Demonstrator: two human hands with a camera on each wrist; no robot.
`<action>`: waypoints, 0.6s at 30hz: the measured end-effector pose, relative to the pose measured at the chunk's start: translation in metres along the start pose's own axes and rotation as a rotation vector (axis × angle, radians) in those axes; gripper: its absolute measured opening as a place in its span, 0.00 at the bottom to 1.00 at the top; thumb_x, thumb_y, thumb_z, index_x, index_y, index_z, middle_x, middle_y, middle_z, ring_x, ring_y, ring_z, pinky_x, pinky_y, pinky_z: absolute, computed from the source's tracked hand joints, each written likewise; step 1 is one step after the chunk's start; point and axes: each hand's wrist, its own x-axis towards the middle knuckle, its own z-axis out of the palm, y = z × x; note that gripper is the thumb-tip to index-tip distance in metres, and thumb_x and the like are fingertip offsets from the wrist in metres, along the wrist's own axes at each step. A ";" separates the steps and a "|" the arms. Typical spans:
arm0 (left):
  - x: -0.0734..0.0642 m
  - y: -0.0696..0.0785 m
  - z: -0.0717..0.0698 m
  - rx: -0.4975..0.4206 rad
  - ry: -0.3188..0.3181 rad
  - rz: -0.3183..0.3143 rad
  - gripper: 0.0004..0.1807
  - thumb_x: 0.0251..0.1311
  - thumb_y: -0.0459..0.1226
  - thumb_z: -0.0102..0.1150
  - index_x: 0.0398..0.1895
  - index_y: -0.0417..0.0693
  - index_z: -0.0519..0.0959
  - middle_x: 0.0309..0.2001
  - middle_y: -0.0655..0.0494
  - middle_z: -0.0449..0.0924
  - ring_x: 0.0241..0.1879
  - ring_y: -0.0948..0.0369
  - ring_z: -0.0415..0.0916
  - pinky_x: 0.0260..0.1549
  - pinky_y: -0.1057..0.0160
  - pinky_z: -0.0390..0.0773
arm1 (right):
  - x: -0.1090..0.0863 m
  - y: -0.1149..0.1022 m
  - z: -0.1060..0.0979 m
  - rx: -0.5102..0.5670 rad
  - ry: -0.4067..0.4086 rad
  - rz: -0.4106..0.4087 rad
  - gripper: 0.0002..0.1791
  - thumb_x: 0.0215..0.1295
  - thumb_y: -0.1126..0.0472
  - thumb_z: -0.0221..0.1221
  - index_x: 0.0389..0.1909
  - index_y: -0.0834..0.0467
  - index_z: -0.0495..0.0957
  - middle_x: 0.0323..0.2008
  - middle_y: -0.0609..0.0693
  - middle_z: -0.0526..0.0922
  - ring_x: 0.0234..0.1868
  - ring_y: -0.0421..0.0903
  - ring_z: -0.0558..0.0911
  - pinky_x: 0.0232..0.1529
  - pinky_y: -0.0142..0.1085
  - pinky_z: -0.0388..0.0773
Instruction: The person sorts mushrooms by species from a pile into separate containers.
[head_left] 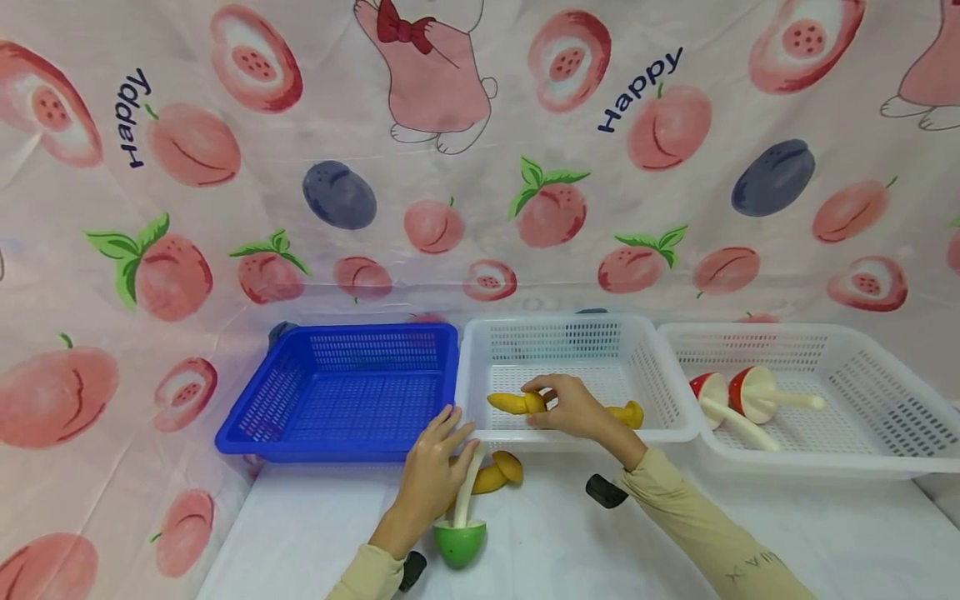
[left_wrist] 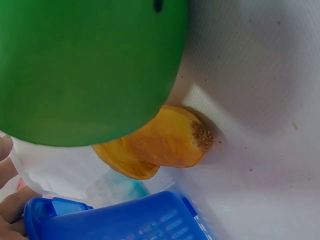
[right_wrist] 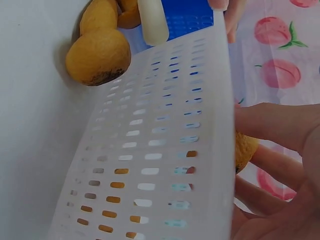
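My right hand (head_left: 566, 406) pinches a yellow toy mushroom (head_left: 510, 403) over the middle white basket (head_left: 480, 435). In the right wrist view, the basket's wall partly hides it. A second yellow toy mushroom (head_left: 632, 414) lies in that basket, partly behind my right wrist. My left hand (head_left: 431, 471) has extended fingers resting at the adjoining rims of the blue and white baskets. Beside its thumb, a green toy mushroom (head_left: 460, 543) leans cap down, its white stem rising toward the rim. Behind the stem, a yellow toy mushroom (head_left: 507, 468) lies on the table, partly hidden.
To the left stands the blue basket (head_left: 247, 447). The right-hand white basket (head_left: 795, 464) contains red-capped toy mushrooms (head_left: 752, 394) with pale stems. A fruit-print cloth (head_left: 450, 183) hangs behind the baskets. White cloth covers the table (head_left: 555, 542).
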 end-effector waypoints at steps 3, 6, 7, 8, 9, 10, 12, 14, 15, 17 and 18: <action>0.000 0.000 0.000 0.003 -0.001 -0.001 0.13 0.57 0.37 0.65 0.44 0.41 0.84 0.54 0.39 0.76 0.59 0.45 0.70 0.54 0.45 0.72 | 0.005 0.002 0.002 -0.010 -0.028 -0.012 0.21 0.50 0.66 0.70 0.48 0.62 0.80 0.48 0.57 0.80 0.43 0.55 0.80 0.43 0.41 0.81; 0.000 0.000 0.000 0.003 0.000 -0.003 0.13 0.57 0.37 0.65 0.43 0.41 0.84 0.54 0.39 0.76 0.59 0.45 0.70 0.53 0.45 0.72 | 0.010 0.005 0.004 -0.007 -0.066 -0.014 0.21 0.50 0.67 0.70 0.48 0.65 0.80 0.47 0.58 0.81 0.42 0.55 0.80 0.43 0.40 0.81; -0.001 0.000 0.000 0.004 0.001 -0.004 0.13 0.57 0.37 0.65 0.43 0.41 0.84 0.54 0.39 0.76 0.59 0.45 0.70 0.53 0.45 0.72 | 0.012 0.005 0.005 -0.011 -0.077 -0.012 0.21 0.50 0.67 0.70 0.48 0.65 0.80 0.47 0.58 0.81 0.42 0.54 0.81 0.43 0.40 0.81; -0.001 -0.001 0.000 0.007 0.001 -0.006 0.13 0.57 0.37 0.66 0.44 0.41 0.85 0.54 0.39 0.76 0.59 0.46 0.70 0.53 0.46 0.72 | 0.014 0.006 0.005 -0.009 -0.087 -0.001 0.22 0.50 0.67 0.70 0.48 0.66 0.79 0.46 0.57 0.81 0.41 0.54 0.81 0.43 0.40 0.81; -0.001 -0.001 0.000 0.007 0.002 -0.007 0.13 0.57 0.37 0.66 0.44 0.41 0.85 0.54 0.39 0.76 0.59 0.46 0.70 0.54 0.46 0.72 | 0.017 0.008 0.006 -0.013 -0.098 -0.002 0.22 0.50 0.67 0.70 0.48 0.66 0.79 0.46 0.57 0.81 0.41 0.54 0.81 0.43 0.40 0.81; -0.001 -0.001 0.000 0.008 0.003 -0.007 0.13 0.56 0.37 0.66 0.44 0.41 0.84 0.54 0.39 0.76 0.59 0.46 0.70 0.54 0.46 0.72 | 0.018 0.009 0.007 -0.021 -0.107 -0.002 0.22 0.50 0.67 0.70 0.48 0.67 0.79 0.45 0.57 0.81 0.41 0.53 0.81 0.43 0.40 0.81; -0.001 -0.001 0.000 0.011 0.003 -0.007 0.13 0.56 0.37 0.66 0.44 0.42 0.84 0.55 0.40 0.76 0.59 0.46 0.70 0.54 0.46 0.72 | 0.022 0.013 0.010 -0.047 -0.121 -0.014 0.22 0.50 0.67 0.70 0.47 0.68 0.79 0.44 0.57 0.81 0.42 0.52 0.81 0.44 0.39 0.81; -0.001 -0.002 0.001 0.011 0.003 -0.002 0.13 0.56 0.37 0.66 0.44 0.42 0.84 0.55 0.40 0.76 0.59 0.46 0.70 0.54 0.46 0.72 | 0.024 0.018 0.012 -0.077 -0.134 -0.032 0.21 0.49 0.68 0.70 0.46 0.69 0.79 0.42 0.56 0.82 0.43 0.52 0.80 0.44 0.40 0.81; -0.001 -0.002 0.001 0.009 0.004 0.000 0.13 0.56 0.37 0.66 0.44 0.41 0.84 0.55 0.39 0.76 0.59 0.46 0.70 0.54 0.46 0.72 | 0.025 0.020 0.013 -0.093 -0.139 -0.040 0.21 0.49 0.67 0.70 0.45 0.68 0.79 0.41 0.56 0.82 0.43 0.52 0.80 0.44 0.40 0.81; -0.001 -0.002 0.002 0.009 0.002 0.003 0.13 0.57 0.37 0.66 0.44 0.42 0.84 0.55 0.39 0.76 0.59 0.46 0.70 0.54 0.46 0.72 | 0.027 0.023 0.014 -0.121 -0.149 -0.041 0.20 0.49 0.67 0.70 0.44 0.68 0.80 0.41 0.56 0.82 0.43 0.52 0.80 0.44 0.40 0.81; -0.001 -0.002 0.002 0.008 0.001 0.004 0.13 0.57 0.37 0.66 0.44 0.42 0.84 0.55 0.39 0.76 0.59 0.46 0.70 0.54 0.45 0.72 | 0.028 0.024 0.015 -0.130 -0.153 -0.037 0.20 0.49 0.67 0.71 0.44 0.67 0.80 0.40 0.55 0.83 0.43 0.52 0.80 0.43 0.40 0.81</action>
